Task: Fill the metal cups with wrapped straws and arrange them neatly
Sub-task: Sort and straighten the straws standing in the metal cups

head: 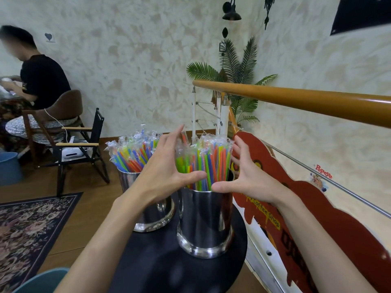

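Note:
Two shiny metal cups stand on a small round black table [160, 265]. The near right cup [205, 220] holds a bundle of colourful wrapped straws [208, 159]. My left hand [167, 172] presses the bundle's left side with straight fingers, thumb across the front. My right hand [247, 176] cups the bundle's right side, fingers spread, thumb at the cup's rim. The far left cup [150, 216] is partly hidden behind my left forearm and carries its own fan of wrapped straws [133, 151].
An orange handrail [306, 98] and a red shop sign [317, 208] run along the right. A folding chair [78, 144] and a seated person [40, 81] are at the left, a patterned rug [27, 229] on the floor, a palm plant [239, 70] behind.

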Available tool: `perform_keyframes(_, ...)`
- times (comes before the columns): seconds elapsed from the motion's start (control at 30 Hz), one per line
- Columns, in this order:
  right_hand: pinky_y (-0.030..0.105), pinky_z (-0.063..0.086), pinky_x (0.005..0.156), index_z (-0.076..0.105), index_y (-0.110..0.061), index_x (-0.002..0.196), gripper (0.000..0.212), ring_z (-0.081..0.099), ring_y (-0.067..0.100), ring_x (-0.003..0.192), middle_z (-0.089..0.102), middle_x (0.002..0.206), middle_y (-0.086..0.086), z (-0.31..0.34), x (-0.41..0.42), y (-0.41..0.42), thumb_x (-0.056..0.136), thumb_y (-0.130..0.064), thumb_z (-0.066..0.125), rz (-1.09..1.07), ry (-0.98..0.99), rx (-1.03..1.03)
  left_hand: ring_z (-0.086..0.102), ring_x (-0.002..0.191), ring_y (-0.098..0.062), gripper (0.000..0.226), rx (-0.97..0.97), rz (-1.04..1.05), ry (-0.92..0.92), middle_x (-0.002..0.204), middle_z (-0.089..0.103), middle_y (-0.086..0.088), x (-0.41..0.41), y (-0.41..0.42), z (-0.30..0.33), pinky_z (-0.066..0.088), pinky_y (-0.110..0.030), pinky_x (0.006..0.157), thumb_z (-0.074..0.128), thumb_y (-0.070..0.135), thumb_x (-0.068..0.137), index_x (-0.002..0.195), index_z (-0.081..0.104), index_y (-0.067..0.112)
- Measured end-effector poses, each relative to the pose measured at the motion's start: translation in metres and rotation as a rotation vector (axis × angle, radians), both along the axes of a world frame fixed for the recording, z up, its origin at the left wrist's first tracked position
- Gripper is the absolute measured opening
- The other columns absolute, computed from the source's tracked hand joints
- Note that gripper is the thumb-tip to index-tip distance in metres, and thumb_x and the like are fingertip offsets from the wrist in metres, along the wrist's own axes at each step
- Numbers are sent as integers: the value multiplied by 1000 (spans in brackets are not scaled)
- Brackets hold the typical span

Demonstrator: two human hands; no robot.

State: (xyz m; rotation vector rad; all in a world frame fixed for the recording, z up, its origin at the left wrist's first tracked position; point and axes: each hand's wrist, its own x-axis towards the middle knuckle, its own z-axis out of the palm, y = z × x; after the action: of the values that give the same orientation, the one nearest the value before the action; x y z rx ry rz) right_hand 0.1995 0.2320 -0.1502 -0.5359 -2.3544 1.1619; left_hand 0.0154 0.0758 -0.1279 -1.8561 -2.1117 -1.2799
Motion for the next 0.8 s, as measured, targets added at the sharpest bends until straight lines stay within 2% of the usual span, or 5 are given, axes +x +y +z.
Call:
perform_keyframes(0.37, 17, 46, 89, -18, -58, 147, 144, 52, -24, 103, 43, 126, -32, 1, 13, 11, 51, -71, 89, -40, -24, -6, 23, 148, -11, 146, -199, -68, -116, 162, 16, 7, -2, -5, -3, 35, -44, 119, 89, 52, 50, 159, -7, 41)
perform_keyframes(0.57, 22, 47, 96, -20, -50, 151, 150, 56, -16, 110, 44, 145, -16, 1, 13, 12, 49, -71, 89, -43, -35, -24, 42, 141, -17, 142, -219, 7, -30, 161, 25, 6, -9, -9, 4, 45, -47, 112, 94, 40, 58, 155, -9, 50)
perform_keyframes(0.67, 15, 43, 97, -19, -47, 153, 144, 46, -19, 119, 39, 154, -17, -5, 9, 14, 62, -55, 92, 5, -33, -65, 62, 116, 1, 133, -263, -76, -114, 135, 41, 26, -12, -9, 2, 57, -26, 93, 92, 27, 70, 155, -8, 53)
perform_keyframes(0.73, 7, 41, 90, -18, -47, 154, 141, 43, -24, 120, 39, 148, -23, -7, 6, 14, 65, -52, 92, 16, -24, -80, 57, 110, 19, 128, -270, -114, -155, 126, 35, 40, -8, -10, 2, 52, -9, 87, 88, 45, 69, 154, -7, 54)
perform_keyframes(0.8, 9, 36, 94, -16, -48, 154, 140, 44, -11, 128, 39, 141, -27, -7, 6, 13, 64, -54, 92, 6, -15, -74, 52, 128, 5, 130, -257, -89, -150, 149, 37, 25, -2, -9, 2, 48, -23, 105, 79, 68, 61, 156, -8, 50)
